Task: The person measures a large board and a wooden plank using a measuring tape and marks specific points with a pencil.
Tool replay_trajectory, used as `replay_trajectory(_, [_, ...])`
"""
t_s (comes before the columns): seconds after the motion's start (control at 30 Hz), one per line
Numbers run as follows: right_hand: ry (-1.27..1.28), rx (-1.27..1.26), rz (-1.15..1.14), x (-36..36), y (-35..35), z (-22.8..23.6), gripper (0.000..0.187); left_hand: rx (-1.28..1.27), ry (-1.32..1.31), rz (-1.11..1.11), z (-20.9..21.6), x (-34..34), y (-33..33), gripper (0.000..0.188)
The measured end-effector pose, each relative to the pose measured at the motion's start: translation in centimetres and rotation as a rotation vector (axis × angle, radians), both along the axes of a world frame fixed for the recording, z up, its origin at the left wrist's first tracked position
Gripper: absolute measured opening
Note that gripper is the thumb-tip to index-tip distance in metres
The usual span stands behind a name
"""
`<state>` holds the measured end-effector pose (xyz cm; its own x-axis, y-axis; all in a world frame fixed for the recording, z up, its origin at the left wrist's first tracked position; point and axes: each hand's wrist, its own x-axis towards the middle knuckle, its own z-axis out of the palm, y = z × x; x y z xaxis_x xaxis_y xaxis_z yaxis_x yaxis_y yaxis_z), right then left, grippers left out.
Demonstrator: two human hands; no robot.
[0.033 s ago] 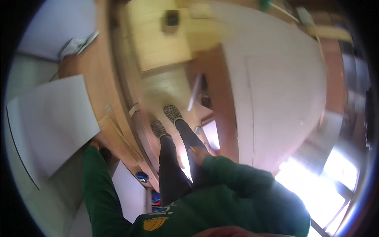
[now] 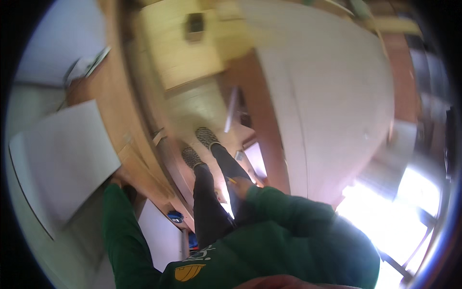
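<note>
1. Your two hands were well apart, the left at the white panel (image 2: 62, 164) and the right some way to the right of it, in front of your legs.
2. Your left hand (image 2: 117, 180) was at the panel's lower right corner, partly hidden; you could not tell from this view whether the fingers were clamped on the edge or only resting against it.
3. Your right hand (image 2: 242, 188), well to the right of the panel, was closed around a small yellow stick (image 2: 232, 180), whose end poked out past the fingers.
4. The panel was tilted in the view, and along its right side ran a brown wooden counter (image 2: 113, 98).
5. Just beyond the panel's far edge, some white papers (image 2: 84, 70) lay by the counter's left side.
6. To the right of the panel and nearer to you, there was a small blue item (image 2: 175, 216), too blurred to identify.
7. Your patterned shoes (image 2: 207, 137) were on the floor to the right of the panel, past the counter.
8. Farther off, beyond the panel and to its right, a dark-topped box (image 2: 195, 29) was on a yellow surface (image 2: 178, 58).
9. A large pale surface (image 2: 332, 111) was at the far right from the panel.
</note>
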<state>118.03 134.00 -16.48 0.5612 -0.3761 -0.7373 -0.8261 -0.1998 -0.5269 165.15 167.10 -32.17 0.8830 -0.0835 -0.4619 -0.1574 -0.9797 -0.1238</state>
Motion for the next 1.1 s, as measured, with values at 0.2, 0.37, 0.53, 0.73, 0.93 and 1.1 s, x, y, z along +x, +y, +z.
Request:
replay_trajectory(0.2, [-0.001,0.188,0.114,-4.7,2.1,6.7,0.031,-0.127,0.112,-0.185,3.9,-2.9,-4.6,0.05])
replay_trajectory(0.37, [0.022,0.318,-0.154,-9.6,2.5,11.9,0.027,-0.086,0.643,-0.298,9.1,-9.3,-10.3,0.048])
replay_trajectory(0.53, [0.063,-0.007,-0.236,-17.3,2.3,14.1,0.026,0.001,0.934,-0.273,13.7,-17.1,-14.7,0.049])
replay_trajectory(0.73, [0.065,0.058,-0.281,-33.0,5.1,14.4,0.035,-0.29,0.765,-0.249,19.3,-29.3,-18.6,0.04])
replay_trajectory(0.93, [0.311,0.427,-0.915,-45.6,11.5,15.5,0.039,-0.206,0.82,-0.8,34.1,-41.1,-25.4,0.028])
replay_trajectory(1.1, [0.494,0.255,-0.762,-51.1,19.5,12.7,0.04,-0.566,1.125,-1.061,28.5,-40.6,-26.9,0.036])
